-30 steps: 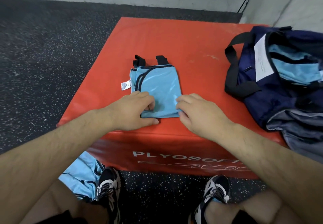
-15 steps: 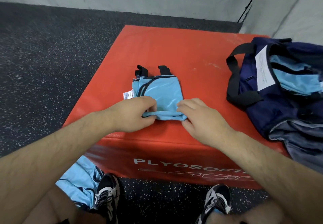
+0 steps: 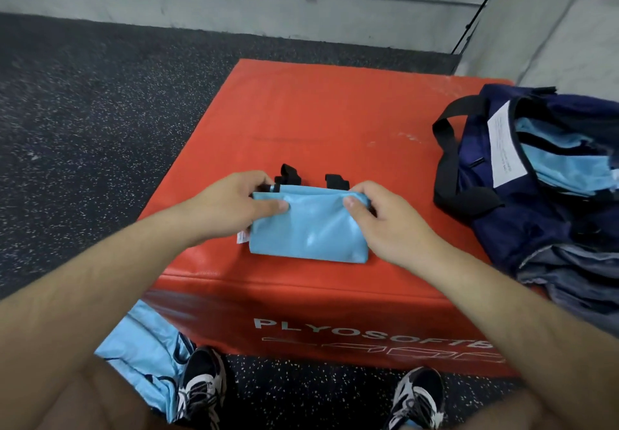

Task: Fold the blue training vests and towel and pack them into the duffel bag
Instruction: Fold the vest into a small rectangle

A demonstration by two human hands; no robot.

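At frame centre on the red padded plyo box (image 3: 335,121), the shiny light-blue training vest (image 3: 308,232) had been doubled over. Its upper corners were pinched by the left hand (image 3: 231,205) and the right hand (image 3: 385,218). Packing into the navy fabric duffel bag (image 3: 536,201), at right, was judged next.

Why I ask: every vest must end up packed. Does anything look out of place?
Yes. One blue vest lies crumpled on the floor beside the left shoe, below the red plyo box, away from the folded vest that the left hand and right hand pinch and from the duffel bag.
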